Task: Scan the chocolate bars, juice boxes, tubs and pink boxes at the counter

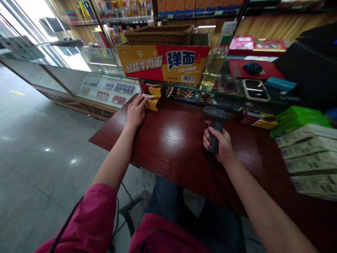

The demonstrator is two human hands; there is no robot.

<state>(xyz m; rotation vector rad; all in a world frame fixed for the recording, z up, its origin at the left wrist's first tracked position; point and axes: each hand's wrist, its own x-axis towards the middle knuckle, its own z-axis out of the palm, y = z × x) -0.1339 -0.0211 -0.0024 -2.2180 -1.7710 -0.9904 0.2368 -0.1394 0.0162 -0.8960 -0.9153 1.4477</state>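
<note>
At the far left of the brown table, my left hand (136, 110) rests with its fingers stretched out against a stack of red and yellow packets (154, 102). The fingertips touch the near left side of the stack; whether they pinch a packet is not plain, but the fingers look extended. My right hand (219, 140) is wrapped round the handle of a black barcode scanner (214, 117), held over the table with its head up and its cable hanging down toward me.
A brown wood-grain table (168, 154) spans the front. Behind it stand a noodle carton (163, 65), a clear bottle (214, 63) and a phone (256, 89). Right of the scanner lie flat packets (258, 118), a green pack (302, 119) and stacked pale boxes (310, 154).
</note>
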